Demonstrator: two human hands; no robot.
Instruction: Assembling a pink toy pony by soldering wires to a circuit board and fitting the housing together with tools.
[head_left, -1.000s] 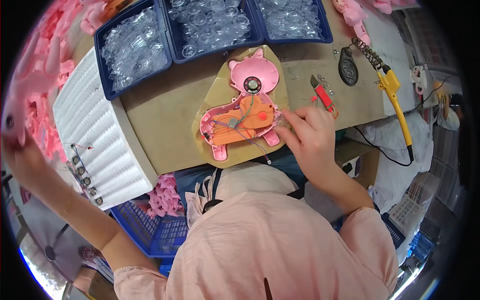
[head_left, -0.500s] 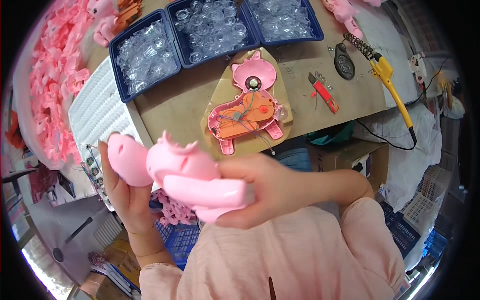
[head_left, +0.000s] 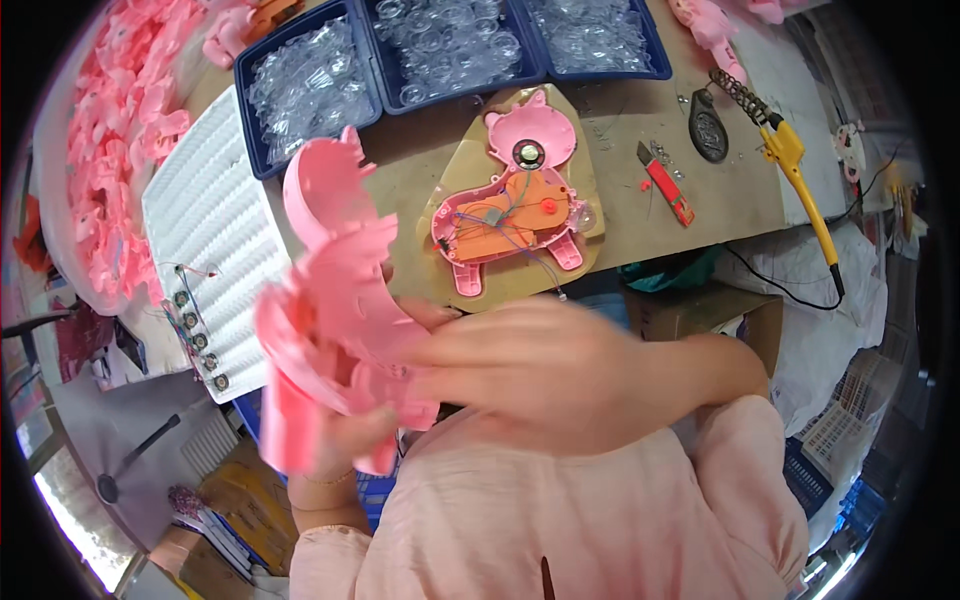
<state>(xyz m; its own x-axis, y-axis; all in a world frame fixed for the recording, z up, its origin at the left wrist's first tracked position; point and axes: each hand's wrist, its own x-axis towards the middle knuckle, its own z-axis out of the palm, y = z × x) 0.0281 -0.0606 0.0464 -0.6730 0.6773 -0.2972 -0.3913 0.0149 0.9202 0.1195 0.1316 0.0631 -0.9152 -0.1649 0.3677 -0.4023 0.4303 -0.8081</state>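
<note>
A hollow pink plastic toy shell (head_left: 345,270), shaped like an animal, is raised above the near side of the table with its inside showing. My left hand (head_left: 350,440) grips it from below, partly hidden by the plastic. At its right edge, my right hand (head_left: 540,365) also has hold of the shell; motion blurs the fingers. Beyond them, a matching pink toy half (head_left: 453,228) lies hollow side up on a tan holder (head_left: 590,190). Inside that half are an orange part (head_left: 485,240), thin wires and a round speaker (head_left: 528,153).
Blue bins (head_left: 375,100) of clear plastic parts line the back. At left are a white ridged tray (head_left: 200,230) and a bag of pink shells (head_left: 110,190). On the right lie a red utility knife (head_left: 668,190), a black oval object (head_left: 708,130) and a yellow soldering iron (head_left: 790,155).
The pink shell has turned from its smooth outside to its hollow inside. My left hand has shifted down and right, beneath it. The view has shifted slightly.
</note>
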